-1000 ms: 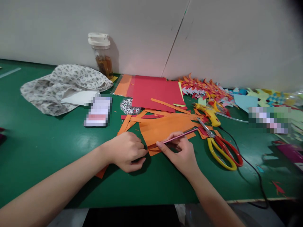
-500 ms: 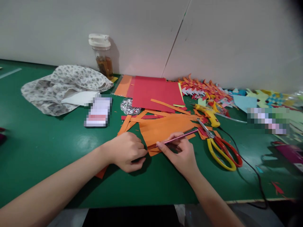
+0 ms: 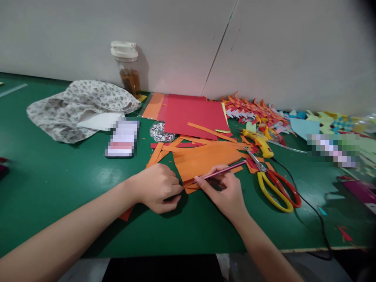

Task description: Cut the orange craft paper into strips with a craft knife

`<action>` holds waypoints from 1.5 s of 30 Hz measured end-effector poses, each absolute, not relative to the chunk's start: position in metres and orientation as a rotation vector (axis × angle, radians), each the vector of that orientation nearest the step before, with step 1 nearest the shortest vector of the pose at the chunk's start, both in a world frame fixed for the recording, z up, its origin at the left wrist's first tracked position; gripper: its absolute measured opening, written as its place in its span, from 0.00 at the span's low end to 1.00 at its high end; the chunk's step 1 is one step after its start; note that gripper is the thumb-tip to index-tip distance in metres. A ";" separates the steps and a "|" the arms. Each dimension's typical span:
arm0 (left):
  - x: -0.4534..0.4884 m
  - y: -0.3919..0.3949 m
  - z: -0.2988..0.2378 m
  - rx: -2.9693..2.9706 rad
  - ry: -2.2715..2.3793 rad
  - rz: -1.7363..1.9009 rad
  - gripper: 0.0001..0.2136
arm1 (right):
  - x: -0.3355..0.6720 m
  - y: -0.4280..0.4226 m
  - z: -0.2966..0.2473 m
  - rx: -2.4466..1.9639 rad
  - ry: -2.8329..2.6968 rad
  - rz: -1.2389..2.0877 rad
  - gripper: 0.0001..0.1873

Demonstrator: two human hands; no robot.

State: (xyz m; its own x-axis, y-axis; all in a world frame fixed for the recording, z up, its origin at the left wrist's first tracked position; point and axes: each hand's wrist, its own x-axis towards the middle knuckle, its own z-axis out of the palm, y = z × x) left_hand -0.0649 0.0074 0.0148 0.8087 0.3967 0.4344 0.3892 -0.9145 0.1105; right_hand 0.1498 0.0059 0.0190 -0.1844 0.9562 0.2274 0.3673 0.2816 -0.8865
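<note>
My right hand (image 3: 225, 186) is closed around a thin pink pencil (image 3: 225, 170), which lies slantwise over a sheet of orange paper (image 3: 205, 158). The pencil's left end rests by the sheet's near edge, close to a narrow folded or separate strip there. At the sheet's lower left corner, my left hand (image 3: 161, 188) is curled shut with its fingertips against the paper's edge; whether they pinch it is hidden. Cut orange strips (image 3: 169, 149) lie around the sheet. Scissors with red and yellow handles (image 3: 276, 192) rest just right of my right hand.
A yellow glue gun (image 3: 260, 143) with a black cord lies beyond the scissors. Red paper (image 3: 195, 117), a clear packet of googly eyes (image 3: 161, 132), a phone (image 3: 122, 139), a patterned cloth (image 3: 76, 105) and a bottle (image 3: 127, 72) sit farther back. Paper crafts (image 3: 255, 109) pile up at right.
</note>
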 end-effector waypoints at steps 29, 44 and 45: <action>-0.066 0.008 0.014 2.991 0.653 0.704 0.12 | 0.152 0.007 0.015 -1.209 -1.707 0.920 0.16; -0.066 0.008 0.013 2.979 0.652 0.700 0.12 | 0.153 0.006 0.015 -1.178 -1.659 0.912 0.16; -0.066 0.008 0.013 2.980 0.652 0.703 0.12 | 0.153 0.006 0.014 -1.178 -1.640 0.915 0.16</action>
